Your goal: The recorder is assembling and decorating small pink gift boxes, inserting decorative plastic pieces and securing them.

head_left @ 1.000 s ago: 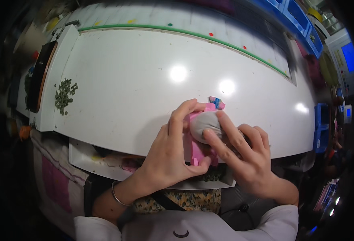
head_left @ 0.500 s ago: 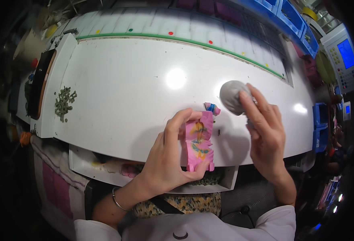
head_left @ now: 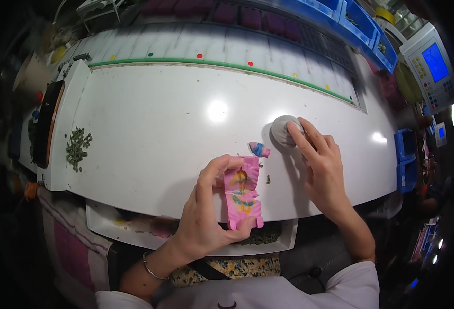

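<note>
My left hand (head_left: 206,206) grips a pink rubber mould (head_left: 242,193) by its edges, thumb at the lower end and fingers at the upper. The mould's inner face, stained yellow and blue-green, is turned up, with a dark hollow near the top. In my right hand (head_left: 322,165) is a round grey pouch (head_left: 283,130) with folds, held by the fingertips low over the white table (head_left: 155,118); I cannot tell whether it touches. A small pink-and-blue piece (head_left: 260,150) lies just beyond the mould. Nearby is a tiny greenish bit (head_left: 268,179).
Green scraps (head_left: 77,148) lie at the table's left, beside a dark tray (head_left: 49,126). An open drawer (head_left: 98,219) under the front edge holds more green scraps. Along the back runs a green strip (head_left: 175,61). Blue bins (head_left: 360,23) and a machine with a blue screen (head_left: 435,62) stand at right.
My right hand has lowered the grey pouch toward the table. My left hand keeps its hold on the mould. The whole view has shifted slightly.
</note>
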Demonstrator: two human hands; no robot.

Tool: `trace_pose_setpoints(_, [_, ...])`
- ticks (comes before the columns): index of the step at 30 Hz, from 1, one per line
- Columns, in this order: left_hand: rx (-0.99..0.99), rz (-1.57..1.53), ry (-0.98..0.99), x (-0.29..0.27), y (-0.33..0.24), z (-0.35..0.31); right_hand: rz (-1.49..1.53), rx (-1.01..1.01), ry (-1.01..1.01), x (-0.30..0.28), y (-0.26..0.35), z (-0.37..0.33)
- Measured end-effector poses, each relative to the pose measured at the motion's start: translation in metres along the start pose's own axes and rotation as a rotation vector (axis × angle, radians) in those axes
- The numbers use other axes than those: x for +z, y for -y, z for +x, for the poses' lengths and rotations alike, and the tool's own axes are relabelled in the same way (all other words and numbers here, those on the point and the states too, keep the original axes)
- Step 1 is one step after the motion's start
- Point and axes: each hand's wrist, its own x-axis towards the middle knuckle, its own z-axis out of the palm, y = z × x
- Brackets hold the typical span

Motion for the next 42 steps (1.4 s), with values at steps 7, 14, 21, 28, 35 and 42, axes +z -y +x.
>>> trace_pose_setpoints(7, [0.011, -0.001, -0.003, -0.001, 0.000, 0.000, 0.057, -0.261, -0.249, 0.034, 0.021, 0.006])
trace_pose_setpoints(14, [0.017, -0.021, -0.011, 0.000, 0.002, 0.000, 0.369, -0.105, -0.249, 0.026, 0.025, -0.004])
trace_pose_setpoints(21, [0.023, -0.045, -0.003, 0.001, 0.003, -0.001, 0.670, -0.156, -0.110, 0.005, 0.043, -0.016])
trace_pose_setpoints(28, [0.032, -0.013, 0.000, 0.005, 0.005, -0.006, 0.778, -0.143, -0.010, 0.012, 0.037, -0.015])
trace_pose_setpoints(35, [0.021, -0.033, -0.031, 0.008, 0.007, -0.008, 0.997, 0.037, 0.155, 0.008, 0.038, -0.012])
trace_pose_setpoints(42, [0.184, -0.049, -0.191, 0.020, 0.014, -0.007, 0.729, -0.205, 0.116, 0.004, 0.033, -0.008])
